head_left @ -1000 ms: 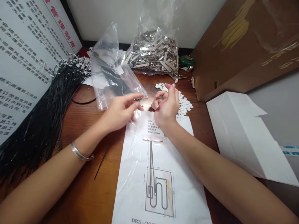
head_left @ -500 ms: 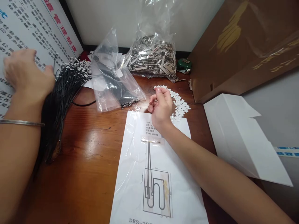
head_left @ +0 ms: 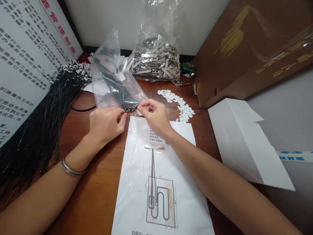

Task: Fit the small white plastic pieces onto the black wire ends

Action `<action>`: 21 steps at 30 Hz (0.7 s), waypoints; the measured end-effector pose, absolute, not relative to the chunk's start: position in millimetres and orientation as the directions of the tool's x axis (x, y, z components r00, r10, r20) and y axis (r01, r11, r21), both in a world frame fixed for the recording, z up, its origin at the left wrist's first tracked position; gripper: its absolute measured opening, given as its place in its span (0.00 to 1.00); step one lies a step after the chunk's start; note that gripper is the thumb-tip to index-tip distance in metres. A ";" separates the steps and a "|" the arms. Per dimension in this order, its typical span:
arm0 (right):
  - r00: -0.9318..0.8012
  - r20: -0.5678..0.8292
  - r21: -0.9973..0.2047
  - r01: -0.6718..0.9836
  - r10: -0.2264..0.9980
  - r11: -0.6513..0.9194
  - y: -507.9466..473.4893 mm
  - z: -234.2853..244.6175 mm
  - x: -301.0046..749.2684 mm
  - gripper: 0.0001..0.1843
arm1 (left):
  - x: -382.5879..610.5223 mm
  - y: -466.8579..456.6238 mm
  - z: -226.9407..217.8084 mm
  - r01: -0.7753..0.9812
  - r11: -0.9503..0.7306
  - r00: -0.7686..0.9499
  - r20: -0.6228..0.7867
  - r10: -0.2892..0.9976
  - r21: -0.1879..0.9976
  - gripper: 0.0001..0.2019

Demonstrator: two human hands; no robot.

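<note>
Where black tips [head_left: 131, 108] poke from the clear bag [head_left: 135, 90], short of the table's [head_left: 80, 130] far edge, your left hand [head_left: 106, 122] and right hand [head_left: 157, 117] close in pinches, what they grip unclear; tugging the bag could spill tips over the printed sheet [head_left: 132, 169].

The clear bag [head_left: 104, 80] slumps, creased, just beyond the left hand [head_left: 106, 123]; its dark parts [head_left: 131, 108] lie bunched, speckled ends between left and right hand [head_left: 156, 118].

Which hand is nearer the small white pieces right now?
Right. The right hand is just left of the small white pieces; the left hand is farther left, beyond the right hand.
</note>
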State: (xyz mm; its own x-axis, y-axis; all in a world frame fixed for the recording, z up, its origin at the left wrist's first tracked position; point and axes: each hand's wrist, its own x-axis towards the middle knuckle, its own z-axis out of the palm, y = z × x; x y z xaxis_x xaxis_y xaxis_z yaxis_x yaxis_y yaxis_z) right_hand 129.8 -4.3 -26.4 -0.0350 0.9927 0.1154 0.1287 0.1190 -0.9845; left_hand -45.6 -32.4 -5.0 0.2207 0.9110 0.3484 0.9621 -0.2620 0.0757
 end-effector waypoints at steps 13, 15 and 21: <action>-0.182 0.209 -0.815 0.510 0.961 0.274 -5.9 -28.3 127.9 0.05 | -48.4 -22.2 -9.6 0.963 -0.262 0.226 0.335 0.915 0.067 0.15; -0.182 0.211 -0.809 0.519 0.960 0.276 -5.8 -28.4 127.8 0.05 | -47.7 -21.8 -9.4 0.964 -0.254 0.214 0.338 0.916 0.076 0.15; -0.185 0.225 -0.817 0.499 0.957 0.288 -6.2 -28.8 128.1 0.05 | -47.0 -21.7 -7.9 0.961 -0.235 0.179 0.319 0.931 0.146 0.13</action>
